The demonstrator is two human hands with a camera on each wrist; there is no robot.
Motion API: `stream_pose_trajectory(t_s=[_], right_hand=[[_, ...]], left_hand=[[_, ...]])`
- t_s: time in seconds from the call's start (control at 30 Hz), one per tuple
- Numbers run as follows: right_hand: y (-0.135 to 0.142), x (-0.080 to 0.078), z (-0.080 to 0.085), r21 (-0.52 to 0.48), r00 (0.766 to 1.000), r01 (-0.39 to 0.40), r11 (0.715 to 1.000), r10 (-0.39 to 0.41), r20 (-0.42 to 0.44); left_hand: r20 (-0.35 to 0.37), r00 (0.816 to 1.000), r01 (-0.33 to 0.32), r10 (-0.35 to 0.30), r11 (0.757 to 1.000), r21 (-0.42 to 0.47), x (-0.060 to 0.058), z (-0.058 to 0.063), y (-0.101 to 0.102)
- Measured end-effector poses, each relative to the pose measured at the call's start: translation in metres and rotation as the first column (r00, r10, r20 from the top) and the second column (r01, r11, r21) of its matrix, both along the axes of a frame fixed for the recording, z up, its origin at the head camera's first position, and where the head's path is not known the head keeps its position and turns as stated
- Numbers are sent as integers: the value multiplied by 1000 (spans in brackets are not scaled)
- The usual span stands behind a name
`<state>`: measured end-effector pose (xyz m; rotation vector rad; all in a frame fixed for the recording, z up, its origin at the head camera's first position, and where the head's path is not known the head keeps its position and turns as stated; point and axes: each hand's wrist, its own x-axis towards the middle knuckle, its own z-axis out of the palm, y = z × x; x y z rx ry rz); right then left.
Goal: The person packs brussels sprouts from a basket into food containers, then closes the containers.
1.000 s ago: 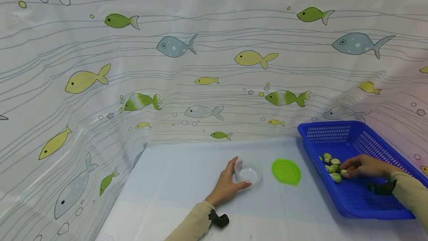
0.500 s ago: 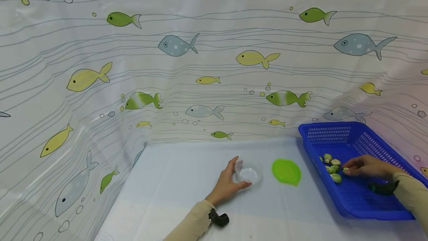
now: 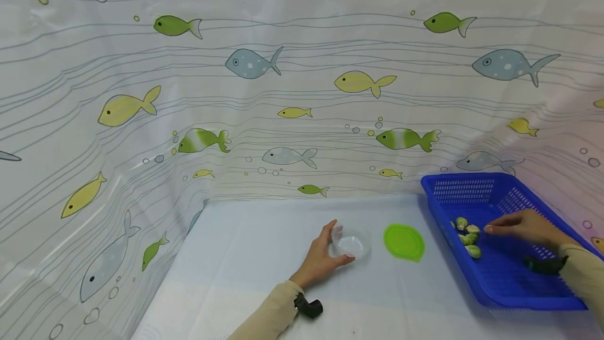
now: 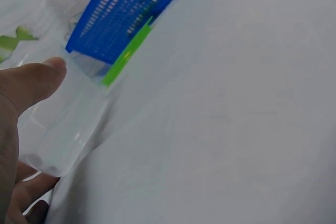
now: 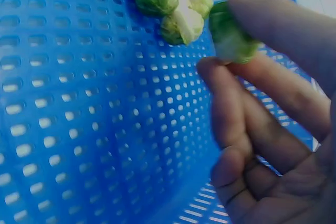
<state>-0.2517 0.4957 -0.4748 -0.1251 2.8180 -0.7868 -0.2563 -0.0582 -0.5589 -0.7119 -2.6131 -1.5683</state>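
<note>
My left hand (image 3: 317,259) curves round the side of a clear round plastic container (image 3: 353,244) on the white table, thumb on the near side and fingers on the far side. In the left wrist view the thumb lies against the container's see-through wall (image 4: 58,124). Over the blue basket, my right hand (image 3: 528,229) pinches one Brussels sprout (image 5: 231,34) between thumb and fingertips, as the right wrist view shows. Several more Brussels sprouts (image 3: 473,251) lie in the basket along its left side, just left of that hand.
The blue perforated basket (image 3: 486,287) stands at the table's right. Between it and the container lies a bright green lid (image 3: 404,242) with a small tab. A fish-patterned curtain (image 3: 302,83) hangs behind and to the left of the table (image 3: 226,256).
My right hand has lifted slightly up and away from the other sprouts, with one Brussels sprout between its fingers. My left hand stays at the container.
</note>
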Motion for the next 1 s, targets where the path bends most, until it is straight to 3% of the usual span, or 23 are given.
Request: stream_pose_trajectory(t_s=[0.13, 0.3, 0.77, 1.0], right_hand=[[0, 3, 2, -24, 997, 61, 998, -62, -42], [-3, 5, 6, -67, 992, 78, 995, -84, -89], [-29, 11, 36, -93, 962, 60, 994, -82, -259], [-50, 10, 44, -178, 949, 3, 984, -59, -310]], left_hand=[[5, 1000, 3, -3, 1000, 5, 1, 2, 0], [-1, 1000, 2, -2, 1000, 5, 1, 5, -1], [0, 1000, 11, -11, 1000, 4, 1, 2, 0], [-14, 1000, 18, -18, 1000, 4, 1, 1, -1]])
